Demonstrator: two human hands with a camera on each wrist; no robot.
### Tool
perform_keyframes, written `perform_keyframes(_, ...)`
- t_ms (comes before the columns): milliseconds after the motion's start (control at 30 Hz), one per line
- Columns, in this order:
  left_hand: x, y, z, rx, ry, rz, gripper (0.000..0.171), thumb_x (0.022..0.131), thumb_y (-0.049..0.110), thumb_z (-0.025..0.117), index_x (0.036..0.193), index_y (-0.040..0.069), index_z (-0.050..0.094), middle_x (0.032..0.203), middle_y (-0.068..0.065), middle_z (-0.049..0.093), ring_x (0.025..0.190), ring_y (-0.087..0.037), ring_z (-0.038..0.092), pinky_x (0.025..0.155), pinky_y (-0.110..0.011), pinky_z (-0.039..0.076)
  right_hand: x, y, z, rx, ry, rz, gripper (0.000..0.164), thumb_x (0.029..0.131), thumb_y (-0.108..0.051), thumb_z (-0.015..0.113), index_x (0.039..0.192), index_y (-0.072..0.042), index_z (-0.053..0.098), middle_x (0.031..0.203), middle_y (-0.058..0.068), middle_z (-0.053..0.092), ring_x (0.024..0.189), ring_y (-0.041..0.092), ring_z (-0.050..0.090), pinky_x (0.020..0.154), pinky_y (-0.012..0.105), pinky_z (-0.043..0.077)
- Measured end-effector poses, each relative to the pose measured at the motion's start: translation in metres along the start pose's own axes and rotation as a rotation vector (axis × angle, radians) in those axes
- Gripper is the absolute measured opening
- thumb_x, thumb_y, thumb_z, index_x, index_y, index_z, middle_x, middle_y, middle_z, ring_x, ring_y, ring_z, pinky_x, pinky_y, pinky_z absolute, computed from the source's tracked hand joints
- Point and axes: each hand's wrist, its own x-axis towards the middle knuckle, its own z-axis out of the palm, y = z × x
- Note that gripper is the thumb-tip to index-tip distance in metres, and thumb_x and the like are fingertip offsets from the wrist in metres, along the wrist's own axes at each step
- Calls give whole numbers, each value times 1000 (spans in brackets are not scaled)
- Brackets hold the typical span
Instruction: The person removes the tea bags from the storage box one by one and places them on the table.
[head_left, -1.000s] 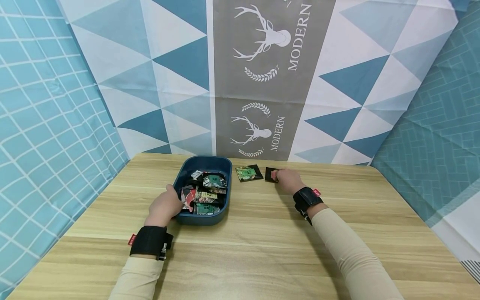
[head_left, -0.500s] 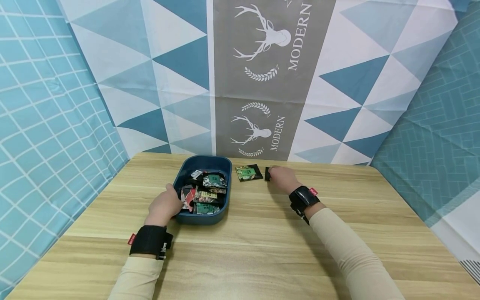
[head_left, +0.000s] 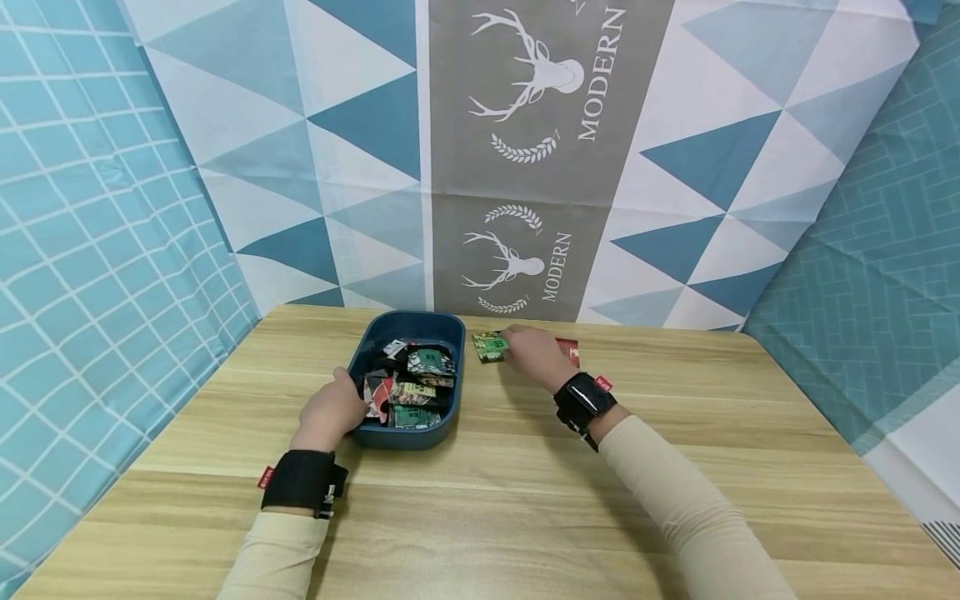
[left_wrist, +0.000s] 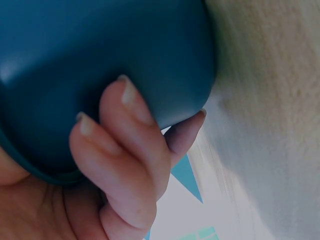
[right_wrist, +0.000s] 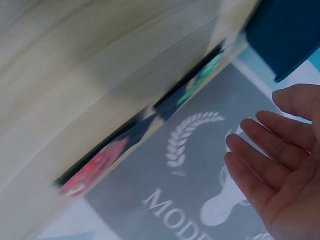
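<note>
The green packet (head_left: 489,345) lies below the right grip (head_left: 537,358), not touching.

Wood-grain table (head_left: 465,525), beneath left hand (head_left: 332,410) and right hand (head_left: 536,357).
Triangle-print back wall (head_left: 360,158), beyond both; blue grid wall (head_left: 90,208), leftward; teal wall (head_left: 877,258), rightward.

Tabletop (head_left: 480,517) of pale wood grain, its streaks running crosswise. Beyond the far edge, an upright backdrop (head_left: 360,108) of blue and white triangles, divided by a grey band (head_left: 453,167) bearing white antlered deer heads (head_left: 564,77), laurel sprigs (head_left: 523,153) and the lettering MODERN (head_left: 602,75), all printed sideways. Left, a creased light-blue sheet (head_left: 75,250) with white grid lines; right, a teal sheet (head_left: 885,258) in herringbone pattern.
</note>
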Motion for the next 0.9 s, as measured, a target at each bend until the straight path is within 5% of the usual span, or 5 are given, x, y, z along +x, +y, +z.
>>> perform_keyframes(900,0,-1,0,7,-7,3,71,94,14,46,141,-18,4,66,-16,58,53,-24,52,53,-34,38,29,-70,-7,62,4,-160,32,92,-24,59,120,-8,60,114,7,63,99,18,61,84,29,48)
